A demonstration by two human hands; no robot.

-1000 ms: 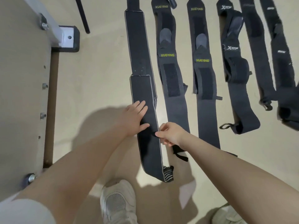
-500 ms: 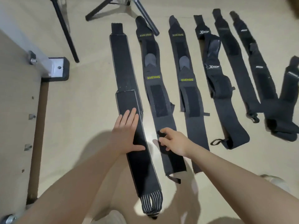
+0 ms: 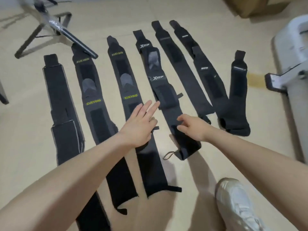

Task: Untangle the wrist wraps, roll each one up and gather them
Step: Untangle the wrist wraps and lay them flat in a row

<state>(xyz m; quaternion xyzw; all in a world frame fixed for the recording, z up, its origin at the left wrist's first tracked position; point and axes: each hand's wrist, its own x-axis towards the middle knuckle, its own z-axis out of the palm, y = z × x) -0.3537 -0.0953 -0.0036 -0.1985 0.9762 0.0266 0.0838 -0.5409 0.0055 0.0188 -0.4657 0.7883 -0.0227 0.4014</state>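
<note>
Seven long black fabric wrist wraps (image 3: 160, 104) lie flat and separate, side by side on the beige floor (image 3: 25, 122), so the untangling looks done; none is rolled or gathered yet. The left hand (image 3: 139, 125) hovers with fingers spread over the second wrap lettered XUEYING (image 3: 131, 97). The right hand (image 3: 194, 126) rests loosely curled fingertips on the XTEP wrap (image 3: 158, 78); whether it pinches the fabric is unclear. A white sneaker (image 3: 236, 205) stands nearby.

Seven black wrist wraps (image 3: 170, 100) lie unrolled side by side (two read XUEYING).
</note>
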